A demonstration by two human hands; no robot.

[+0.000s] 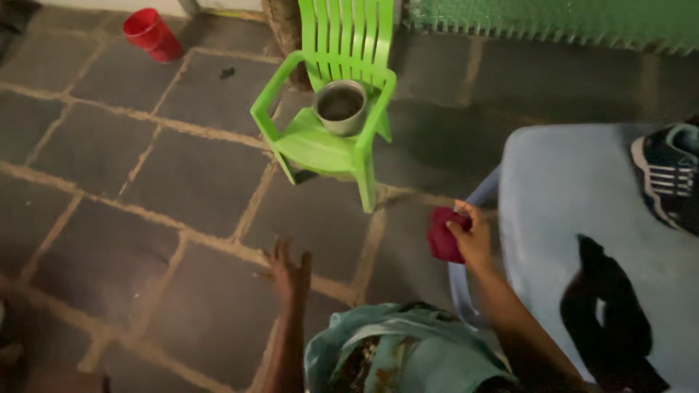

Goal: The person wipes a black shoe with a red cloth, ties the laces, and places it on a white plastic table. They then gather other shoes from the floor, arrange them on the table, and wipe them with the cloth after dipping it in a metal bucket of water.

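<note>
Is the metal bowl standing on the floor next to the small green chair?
No, the metal bowl sits on the seat of the small green chair, not on the floor.

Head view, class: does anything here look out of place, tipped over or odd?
Yes. A red cup lies tipped on the stone floor, a metal pot sits on the small green chair, and a sneaker rests on the pale blue chair.

The small moulded plastic chair (328, 138) is bright green, and the round metal bowl (340, 106) on its seat is dull silver. The crumpled cloth (444, 234) is dark red, the plastic cup (151, 33) lighter red. The sports shoe (666, 178) is dark with white stripes on a pale blue plastic seat (568, 196), over grey stone slabs (145, 182) with sandy joints.
</note>
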